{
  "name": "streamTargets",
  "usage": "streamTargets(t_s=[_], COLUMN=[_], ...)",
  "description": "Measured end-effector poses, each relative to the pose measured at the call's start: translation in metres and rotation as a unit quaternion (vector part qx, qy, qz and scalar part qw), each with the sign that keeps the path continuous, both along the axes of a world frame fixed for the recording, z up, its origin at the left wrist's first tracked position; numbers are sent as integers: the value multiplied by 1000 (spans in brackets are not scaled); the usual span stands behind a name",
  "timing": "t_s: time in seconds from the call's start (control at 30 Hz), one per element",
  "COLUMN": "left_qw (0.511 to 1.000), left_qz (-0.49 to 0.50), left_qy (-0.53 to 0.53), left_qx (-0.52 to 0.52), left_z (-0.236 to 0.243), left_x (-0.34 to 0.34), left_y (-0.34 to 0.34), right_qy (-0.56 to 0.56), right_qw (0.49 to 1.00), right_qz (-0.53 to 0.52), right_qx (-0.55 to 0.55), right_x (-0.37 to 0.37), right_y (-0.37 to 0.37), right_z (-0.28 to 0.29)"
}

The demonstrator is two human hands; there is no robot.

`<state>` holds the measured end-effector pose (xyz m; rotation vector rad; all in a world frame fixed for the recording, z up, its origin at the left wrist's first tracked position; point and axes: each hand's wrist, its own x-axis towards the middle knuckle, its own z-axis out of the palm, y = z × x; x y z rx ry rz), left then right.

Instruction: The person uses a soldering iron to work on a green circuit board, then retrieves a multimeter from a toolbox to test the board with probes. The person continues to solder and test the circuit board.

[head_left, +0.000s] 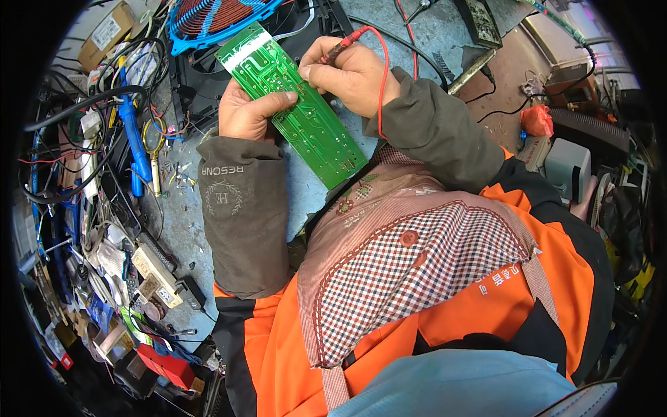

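My left hand (249,112) grips a long green circuit board (316,135) by its left edge, the thumb lying on its face. The board slants from upper left to lower right above the bench, traces and solder points facing up. In my right hand (363,78) a red test probe (340,48) is pinched between thumb and fingers. A red lead loops from its back end down past the right wrist. The probe's tip is hidden by the fingers at the board's right edge, so I cannot tell whether it touches the board.
Behind the board sits a coil of reddish-brown wire in a blue frame (182,47), with a black housing beneath. Tangled cables, a blue tool (132,142), a power strip (154,276) and a red box (167,365) crowd the left. A black tray (479,22) stands at the upper right.
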<state>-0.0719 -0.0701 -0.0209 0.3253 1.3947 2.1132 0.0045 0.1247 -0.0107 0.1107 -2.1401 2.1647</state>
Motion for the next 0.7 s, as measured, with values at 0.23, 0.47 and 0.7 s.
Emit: streamTargets(t_s=[0.23, 0.47, 0.7], left_qw=[1000, 1000, 1000], left_qz=[-4, 0, -2], left_qy=[13, 12, 11], left_qx=[0, -7, -1], left_z=[1, -2, 0], left_x=[0, -2, -1], left_y=[1, 1, 0], right_qy=[5, 15, 16], right_qw=[1000, 999, 999], right_qz=[9, 9, 16], right_qx=[20, 36, 23], right_x=[0, -1, -2], right_y=[3, 2, 2], right_z=[0, -3, -4])
